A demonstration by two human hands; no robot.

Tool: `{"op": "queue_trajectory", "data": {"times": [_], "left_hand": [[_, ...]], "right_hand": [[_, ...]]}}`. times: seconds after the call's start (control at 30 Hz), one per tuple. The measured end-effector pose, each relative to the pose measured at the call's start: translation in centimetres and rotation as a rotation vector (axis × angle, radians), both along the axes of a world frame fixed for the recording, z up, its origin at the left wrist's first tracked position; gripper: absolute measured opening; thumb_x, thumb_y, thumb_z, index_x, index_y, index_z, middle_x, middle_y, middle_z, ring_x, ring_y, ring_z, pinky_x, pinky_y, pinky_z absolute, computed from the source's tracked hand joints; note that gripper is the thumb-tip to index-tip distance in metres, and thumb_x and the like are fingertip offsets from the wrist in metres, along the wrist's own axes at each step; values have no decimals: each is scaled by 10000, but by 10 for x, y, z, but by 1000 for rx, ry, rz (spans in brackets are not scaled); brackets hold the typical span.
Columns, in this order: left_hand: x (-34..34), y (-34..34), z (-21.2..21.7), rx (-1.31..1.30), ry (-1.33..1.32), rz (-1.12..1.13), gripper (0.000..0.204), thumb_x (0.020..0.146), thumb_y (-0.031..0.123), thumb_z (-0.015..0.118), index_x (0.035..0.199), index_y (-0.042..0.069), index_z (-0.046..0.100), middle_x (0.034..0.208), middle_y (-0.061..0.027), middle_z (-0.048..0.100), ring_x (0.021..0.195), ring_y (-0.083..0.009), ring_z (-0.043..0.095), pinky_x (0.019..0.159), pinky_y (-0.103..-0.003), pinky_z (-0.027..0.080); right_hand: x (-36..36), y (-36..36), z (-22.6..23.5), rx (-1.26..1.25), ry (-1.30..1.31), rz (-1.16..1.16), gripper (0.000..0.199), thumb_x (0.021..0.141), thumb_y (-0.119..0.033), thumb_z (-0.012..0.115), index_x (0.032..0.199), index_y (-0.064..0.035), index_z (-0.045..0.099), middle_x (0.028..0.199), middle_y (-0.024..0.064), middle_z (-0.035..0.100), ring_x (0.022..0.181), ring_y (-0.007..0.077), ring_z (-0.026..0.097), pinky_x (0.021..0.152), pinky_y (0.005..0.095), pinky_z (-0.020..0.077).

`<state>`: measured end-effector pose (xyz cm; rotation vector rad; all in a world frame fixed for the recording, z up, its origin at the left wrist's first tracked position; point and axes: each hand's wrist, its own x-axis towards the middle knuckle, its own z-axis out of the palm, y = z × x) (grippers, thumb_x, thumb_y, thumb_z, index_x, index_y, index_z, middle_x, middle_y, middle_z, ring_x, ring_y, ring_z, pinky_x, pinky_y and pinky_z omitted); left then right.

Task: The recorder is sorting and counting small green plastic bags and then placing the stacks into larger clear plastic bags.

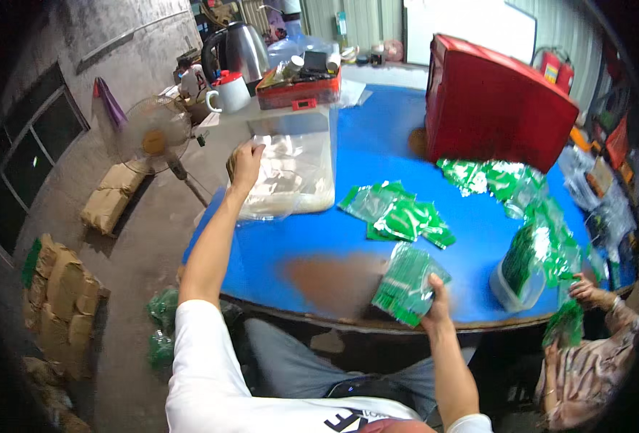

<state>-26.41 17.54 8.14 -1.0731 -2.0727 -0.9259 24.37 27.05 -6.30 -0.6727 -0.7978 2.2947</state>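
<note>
The right hand (pixel 435 299), low and right of the middle of the frame, has its fingers closed around a thick stack of green packets (pixel 408 283), held just over the near edge of the blue surface (pixel 377 151). The left hand (pixel 246 162), in the upper middle-left, rests on the clear plastic bag (pixel 290 173) that lies at the far left edge of the surface; its fingers curl down onto the plastic, though whether they pinch it or only press on it cannot be told.

To do this well, I would judge that the stack needs a firm squeeze across its width so the packets stay squared and none slide out, while the other hand keeps the limp bag pinned so it does not slip off the edge.

The left arm is stretched nearly straight, running up from the white sleeve at the lower left to the bag. The right forearm rises from the bottom edge, elbow bent, wrist turned so the thumb lies on top of the stack.

A loose heap of green packets (pixel 399 213) lies in the middle of the surface, and more spill below the red crate (pixel 496 101) in the upper right. Another person's hand (pixel 587 289) works at the right edge.
</note>
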Motion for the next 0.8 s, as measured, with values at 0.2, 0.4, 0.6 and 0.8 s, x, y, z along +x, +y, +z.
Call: {"op": "queue_trajectory", "data": {"times": [0.2,0.4,0.6,0.8], "left_hand": [[143,-63,23,-174,-208,-204,268,926,242,674,846,-13,661,684,-142,632,611,-230,592,612,-376,470],[231,-78,-37,-121,-453,-238,311,921,240,690,781,-25,607,641,-138,606,565,-225,565,568,-372,449],[317,-73,-51,96,-707,-370,276,961,185,663,782,-5,574,658,-14,539,631,-87,455,566,-286,398],[381,-65,-33,95,-668,-550,279,975,193,656,785,9,567,701,20,534,668,-67,441,590,-257,387]], "right_hand": [[-6,2,18,73,56,82,634,841,-452,694,1293,-27,561,1153,113,663,989,254,672,864,417,570],[-8,-47,71,539,-163,-116,422,846,-298,737,1147,-25,623,1027,82,677,875,180,664,786,333,541],[-49,-66,61,83,-223,443,304,850,-196,728,1101,-40,655,994,63,701,814,172,670,733,321,552],[-31,-28,83,-24,-232,141,337,827,-300,763,1030,-47,668,915,43,674,788,153,671,659,317,569]]}}
